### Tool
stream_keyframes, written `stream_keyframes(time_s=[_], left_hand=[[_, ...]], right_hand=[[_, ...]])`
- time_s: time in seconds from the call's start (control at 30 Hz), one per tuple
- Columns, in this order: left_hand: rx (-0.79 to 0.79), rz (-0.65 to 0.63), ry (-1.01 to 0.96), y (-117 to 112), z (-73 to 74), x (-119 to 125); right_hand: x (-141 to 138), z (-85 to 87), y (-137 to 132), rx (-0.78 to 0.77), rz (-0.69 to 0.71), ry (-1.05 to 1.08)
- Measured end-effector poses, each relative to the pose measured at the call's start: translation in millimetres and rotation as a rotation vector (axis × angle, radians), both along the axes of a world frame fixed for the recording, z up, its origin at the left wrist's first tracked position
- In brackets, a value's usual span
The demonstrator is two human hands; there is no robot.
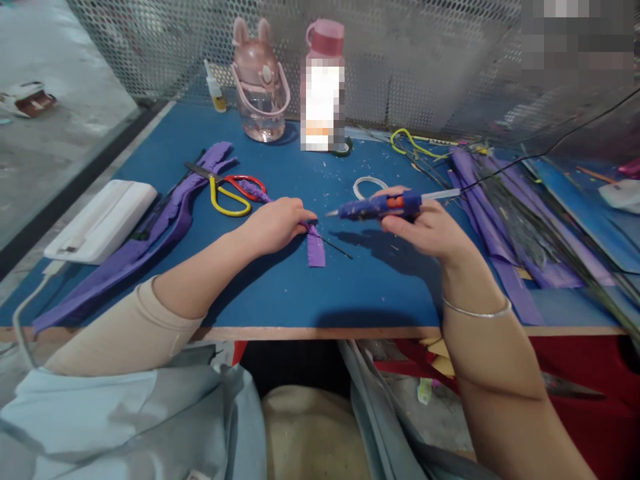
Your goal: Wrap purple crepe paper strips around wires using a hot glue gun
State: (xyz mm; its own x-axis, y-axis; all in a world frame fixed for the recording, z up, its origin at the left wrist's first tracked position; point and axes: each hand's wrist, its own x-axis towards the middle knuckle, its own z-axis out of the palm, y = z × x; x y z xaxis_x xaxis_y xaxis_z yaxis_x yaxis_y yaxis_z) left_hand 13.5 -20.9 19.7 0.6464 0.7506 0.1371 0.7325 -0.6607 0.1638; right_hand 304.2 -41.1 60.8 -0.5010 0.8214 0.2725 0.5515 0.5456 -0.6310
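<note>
My right hand [425, 227] is wrapped round a blue glue gun [375, 206], with a glue stick [440, 195] poking out of its back end. Its nozzle points left, a little apart from my left fingertips. My left hand [283, 225] is closed in a pinch on a purple paper strip [316, 248] low over the blue table. From the same spot a thin dark stem [337, 249] sticks out to the right. More frilled purple paper shows behind my left hand. Scissors with one yellow and one red handle [227, 193] lie just beyond that forearm.
Purple strips [175, 200] and a white power bank [103, 220] with a cable lie left. Two drink bottles [261, 87] and a small dropper bottle [216, 92] stand at the back. Purple sheets [493, 213] and thin stems fill the right. A white ring [370, 181] lies mid-table.
</note>
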Motion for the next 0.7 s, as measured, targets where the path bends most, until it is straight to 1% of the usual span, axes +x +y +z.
stream_keyframes(time_s=[0.03,0.1,0.23,0.33,0.43,0.5,0.57,0.63,0.67,0.7], left_hand=[[0.018,-0.001,0.019,-0.3,-0.4,-0.3],[0.071,-0.010,0.049,-0.2,-1.2,-0.5],[0.176,-0.063,0.004,-2.3,1.0,2.7],[0.146,-0.115,-0.032,-11.6,9.0,8.5],[0.118,-0.104,-0.068,-26.5,19.9,13.7],[0.095,-0.081,-0.155,-35.7,26.3,15.1],[-0.006,-0.060,-0.292,-41.8,31.4,15.1],[-0.211,-0.057,-0.446,-44.2,35.2,14.4],[-0.335,-0.066,-0.518,-44.5,36.7,14.1],[-0.455,-0.078,-0.579,-44.3,38.0,14.0]], right_hand=[[3.9,-3.6,5.6,0.042,-0.048,0.014],[10.1,-13.6,19.7,0.095,-0.133,-0.046],[11.4,-36.7,49.5,0.174,-0.322,-0.323],[4.9,-47.4,61.7,0.183,-0.414,-0.549],[-0.8,-48.4,61.8,0.186,-0.450,-0.678],[-3.6,-44.4,57.4,0.240,-0.459,-0.667],[-7.5,-38.3,51.1,0.342,-0.457,-0.578],[-14.0,-32.4,43.0,0.426,-0.398,-0.393],[-18.2,-30.0,38.2,0.429,-0.340,-0.274],[-22.8,-28.2,32.8,0.390,-0.263,-0.153]])
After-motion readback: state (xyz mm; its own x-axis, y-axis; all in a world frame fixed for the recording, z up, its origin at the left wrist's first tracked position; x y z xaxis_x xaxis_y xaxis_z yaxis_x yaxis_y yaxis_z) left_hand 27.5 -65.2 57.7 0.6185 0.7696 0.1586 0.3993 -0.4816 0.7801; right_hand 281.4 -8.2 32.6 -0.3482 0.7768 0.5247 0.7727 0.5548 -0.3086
